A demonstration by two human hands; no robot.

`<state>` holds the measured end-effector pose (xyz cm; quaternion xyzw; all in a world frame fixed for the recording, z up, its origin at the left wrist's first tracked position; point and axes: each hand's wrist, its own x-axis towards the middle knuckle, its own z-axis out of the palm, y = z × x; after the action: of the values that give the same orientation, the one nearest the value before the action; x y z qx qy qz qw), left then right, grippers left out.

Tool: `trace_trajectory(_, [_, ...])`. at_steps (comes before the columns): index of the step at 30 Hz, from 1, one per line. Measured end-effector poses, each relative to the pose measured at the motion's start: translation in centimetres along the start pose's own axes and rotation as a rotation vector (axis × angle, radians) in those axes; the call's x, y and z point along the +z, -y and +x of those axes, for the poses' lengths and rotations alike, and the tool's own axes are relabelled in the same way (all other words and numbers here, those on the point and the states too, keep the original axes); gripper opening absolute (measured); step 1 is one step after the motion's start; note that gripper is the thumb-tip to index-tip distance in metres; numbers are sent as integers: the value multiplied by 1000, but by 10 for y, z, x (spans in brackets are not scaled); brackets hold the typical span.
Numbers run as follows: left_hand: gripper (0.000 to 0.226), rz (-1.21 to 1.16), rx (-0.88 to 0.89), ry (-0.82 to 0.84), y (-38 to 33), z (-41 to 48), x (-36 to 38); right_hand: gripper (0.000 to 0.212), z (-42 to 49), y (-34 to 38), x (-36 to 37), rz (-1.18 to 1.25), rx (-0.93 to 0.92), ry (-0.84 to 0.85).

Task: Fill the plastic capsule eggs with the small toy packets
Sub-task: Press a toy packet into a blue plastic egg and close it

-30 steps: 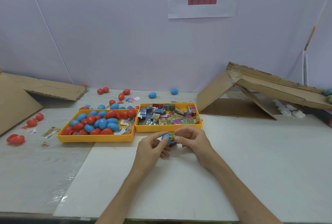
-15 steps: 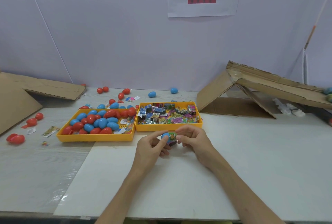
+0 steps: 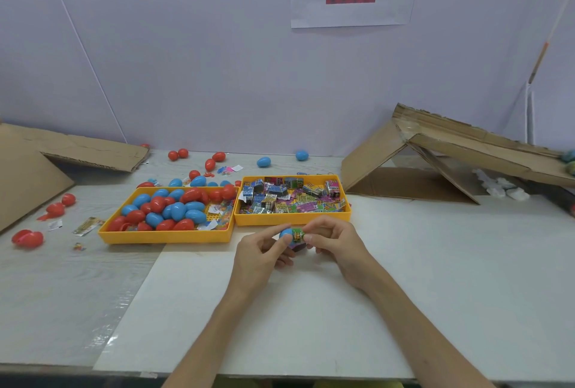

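My left hand (image 3: 259, 252) holds a blue capsule egg (image 3: 285, 234) just in front of the trays. My right hand (image 3: 334, 239) pinches a small green toy packet (image 3: 297, 234) against the egg's open end. Whether the packet is partly inside the egg is hidden by my fingers. A yellow tray (image 3: 165, 235) on the left holds several red and blue eggs. A second yellow tray (image 3: 292, 218) to its right is full of small colourful toy packets.
Loose red and blue eggs (image 3: 214, 158) lie behind the trays and at the far left (image 3: 28, 238). Folded cardboard (image 3: 435, 157) stands at the back right, and another cardboard piece (image 3: 46, 157) at the back left. A white sheet (image 3: 280, 310) covers the near table.
Both hands have stayed in nearly the same place with the egg and the packet. My fingers have shifted only slightly on them.
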<state>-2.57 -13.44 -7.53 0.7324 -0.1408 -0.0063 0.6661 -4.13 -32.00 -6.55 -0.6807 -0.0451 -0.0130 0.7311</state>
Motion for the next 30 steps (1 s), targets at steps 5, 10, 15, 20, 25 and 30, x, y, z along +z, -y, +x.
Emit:
trace_trajectory(5, [32, 50, 16, 20, 0, 1, 1, 21, 1, -1, 0, 14, -20, -14])
trace_trajectory(10, [31, 78, 33, 8, 0, 0, 0, 20, 1, -3, 1, 49, -42, -14])
trace_trajectory(15, [29, 85, 34, -3, 1, 0, 0, 22, 2, -5, 0, 12, -60, -55])
trace_trajectory(20, [27, 90, 50, -8, 1, 1, 0, 33, 2, -2, 0, -11, -38, -46])
trace_trajectory(25, [29, 91, 66, 9, 1, 1, 0, 35, 1, -3, 1, 39, -17, 12])
trace_trajectory(30, [36, 93, 57, 61, 2, 0, 1, 33, 2, -4, -1, 81, -27, 59])
